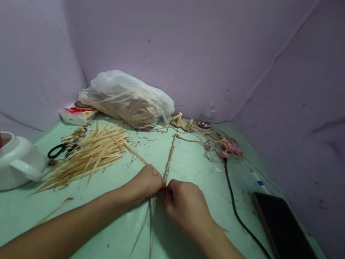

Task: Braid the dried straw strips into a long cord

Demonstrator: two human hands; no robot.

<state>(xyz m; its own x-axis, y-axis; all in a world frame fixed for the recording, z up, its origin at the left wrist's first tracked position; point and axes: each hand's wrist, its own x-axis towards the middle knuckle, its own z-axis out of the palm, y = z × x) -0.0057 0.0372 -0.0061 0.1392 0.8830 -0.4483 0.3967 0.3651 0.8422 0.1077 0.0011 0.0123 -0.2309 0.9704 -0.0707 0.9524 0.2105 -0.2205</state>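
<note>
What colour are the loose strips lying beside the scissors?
The loose strips are pale yellow, best seen in the head view.

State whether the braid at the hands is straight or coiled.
Straight: the braid runs unlooped away from the left hand and right hand.

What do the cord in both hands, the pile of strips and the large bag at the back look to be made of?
Cord: probably dried plant fibre; dull tan, with a bumpy, twisted-looking surface.
Strip pile: perhaps straw or dried leaf; flat, yellowish, thin pieces with a slight sheen.
Bag: most likely thin plastic film; whitish, crinkled and partly see-through.
</note>
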